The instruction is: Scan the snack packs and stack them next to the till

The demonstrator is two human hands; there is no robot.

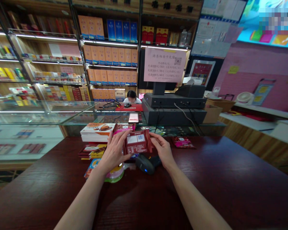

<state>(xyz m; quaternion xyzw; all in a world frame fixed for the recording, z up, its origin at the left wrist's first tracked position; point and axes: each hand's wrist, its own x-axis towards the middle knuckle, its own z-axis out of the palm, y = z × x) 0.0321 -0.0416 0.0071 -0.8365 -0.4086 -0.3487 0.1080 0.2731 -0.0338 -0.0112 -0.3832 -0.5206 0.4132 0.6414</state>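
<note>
Packet (136, 143) is being held up over the surface (206, 179) between your hands, its barcode (140, 137) facing you. Your left hand (114, 150) is gripping its left side with the fingers, while your right hand (162, 149) is pinching its right end. A scanner (145, 164) is lying nearer you, and a pink pack (183, 142) is lying off to the right.
</note>
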